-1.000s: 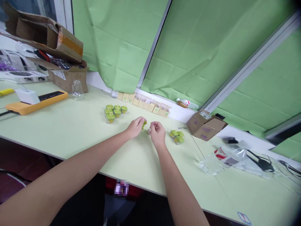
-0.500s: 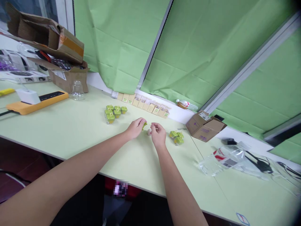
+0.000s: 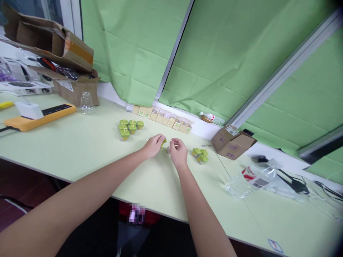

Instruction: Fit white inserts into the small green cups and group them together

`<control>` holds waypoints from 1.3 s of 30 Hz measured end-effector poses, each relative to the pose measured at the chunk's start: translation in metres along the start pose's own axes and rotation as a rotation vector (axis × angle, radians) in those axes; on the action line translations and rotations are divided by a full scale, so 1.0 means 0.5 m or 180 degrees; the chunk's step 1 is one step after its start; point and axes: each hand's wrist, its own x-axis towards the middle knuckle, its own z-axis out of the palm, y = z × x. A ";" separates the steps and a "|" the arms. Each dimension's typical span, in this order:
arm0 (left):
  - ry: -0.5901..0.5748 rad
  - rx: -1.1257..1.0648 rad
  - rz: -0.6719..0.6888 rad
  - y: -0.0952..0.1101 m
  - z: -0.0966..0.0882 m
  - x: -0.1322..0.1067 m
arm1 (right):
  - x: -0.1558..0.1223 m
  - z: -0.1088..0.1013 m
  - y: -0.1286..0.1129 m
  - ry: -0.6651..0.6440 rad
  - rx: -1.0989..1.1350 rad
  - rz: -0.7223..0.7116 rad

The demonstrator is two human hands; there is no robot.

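Observation:
Over the middle of the table, my left hand (image 3: 154,145) is closed on a small green lid (image 3: 163,143), like those on the containers nearby. Facing it, my right hand (image 3: 179,152) pinches a thin pale strand, which seems to reach toward the lid. A small whitish round thing (image 3: 168,150) shows beside the right fingers; whether they touch it I cannot tell. Left of my hands stand several small clear containers (image 3: 124,133) with green lids and pale loops on top. A smaller group of similar green-lidded containers (image 3: 200,155) stands to the right.
A row of small open cardboard boxes (image 3: 162,117) lines the back edge. At left are an orange power strip (image 3: 53,115), a clear plastic cup (image 3: 86,103) and stacked cartons (image 3: 77,87). A carton (image 3: 233,142), large clear bottle (image 3: 252,178) and black cables (image 3: 297,185) lie right.
The view has shifted slightly. Both hands stay close together, the left still on the green lid and the right still pinching the strand.

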 end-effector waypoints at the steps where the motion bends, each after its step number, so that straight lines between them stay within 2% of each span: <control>1: -0.0003 0.0012 -0.0004 0.000 0.000 0.000 | 0.000 0.000 -0.001 0.0006 0.0009 -0.0001; 6: 0.0003 -0.0067 -0.0020 0.001 -0.002 0.001 | 0.007 -0.011 -0.008 0.0166 -0.0038 0.0008; 10: -0.0104 -0.0307 -0.0264 0.004 0.000 0.000 | 0.017 -0.029 -0.004 0.0347 -0.0335 0.0011; 13: -0.0136 -0.0500 -0.0535 0.006 0.002 0.001 | 0.022 -0.035 0.006 0.0205 -0.0294 0.0030; 19: 0.0158 -0.1044 -0.0994 0.005 0.000 0.013 | 0.013 -0.023 -0.009 -0.0224 0.0546 0.0128; 23: 0.0154 -0.1174 -0.0930 0.009 0.003 0.012 | 0.002 -0.011 -0.022 -0.0365 0.0715 0.0139; 29: 0.0207 -0.1449 -0.0823 0.027 0.015 0.001 | -0.007 0.008 -0.017 -0.0157 0.0512 0.0100; 34: 0.0090 -0.1876 -0.0728 0.013 0.026 0.000 | -0.011 0.016 -0.013 0.0039 0.0298 0.0040; 39: 0.0026 -0.1914 -0.0673 0.005 0.032 0.001 | -0.012 0.019 -0.009 0.0117 0.0357 0.0054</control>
